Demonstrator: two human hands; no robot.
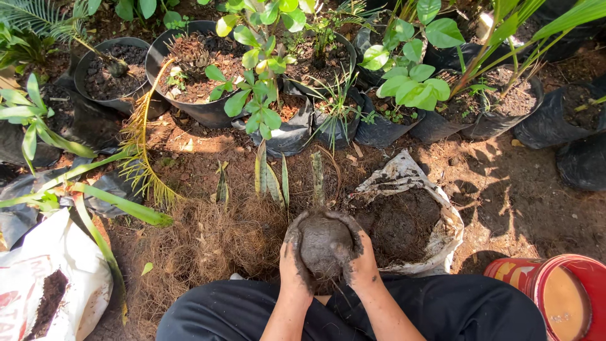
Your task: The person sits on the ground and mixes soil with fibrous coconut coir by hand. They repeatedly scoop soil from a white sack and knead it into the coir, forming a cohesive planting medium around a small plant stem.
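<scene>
Both hands (pixel 325 265) cup a round soil ball (pixel 325 243); no clear long axis.

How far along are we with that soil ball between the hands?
Done: the soil ball is already packed round. In hand: left hand and right hand cup it, each grip shut, both muddy. Left: no plant shows in the ball; loose leafy cuttings lie beyond it, and the white soil sack sits open.

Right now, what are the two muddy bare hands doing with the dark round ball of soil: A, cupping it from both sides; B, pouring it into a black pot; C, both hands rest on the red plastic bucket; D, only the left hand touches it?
A: the left hand and right hand wrap opposite sides of the dark round ball of soil, held above the lap.
</scene>
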